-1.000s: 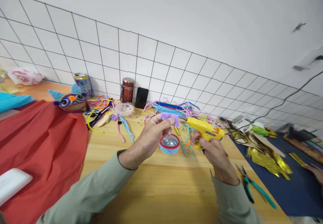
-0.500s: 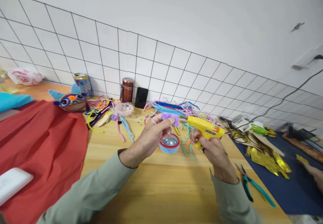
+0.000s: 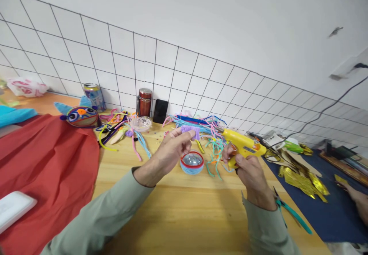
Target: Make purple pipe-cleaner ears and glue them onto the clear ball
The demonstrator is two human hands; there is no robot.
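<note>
My left hand (image 3: 169,151) is raised above the wooden table (image 3: 184,209) and pinches a small purple fuzzy piece (image 3: 192,131) between thumb and fingertips. My right hand (image 3: 247,168) grips a yellow glue gun (image 3: 243,144) by its handle, nozzle pointing left, a short way right of the purple piece. Below and between both hands sits a round clear dome with a red and blue rim (image 3: 192,162) on the table.
Loose pipe cleaners (image 3: 207,126) lie behind the hands. A red cloth (image 3: 43,163) covers the left. A soda can (image 3: 94,96), a brown jar (image 3: 144,101) and a black phone (image 3: 160,111) stand by the grid wall. Teal pliers (image 3: 293,214) and gold foil (image 3: 304,178) lie right; another person's hand (image 3: 359,197) shows there.
My right hand has drawn the glue gun to the right, away from the purple piece. My left hand has shifted the piece slightly left and up. The other person's hand moved.
</note>
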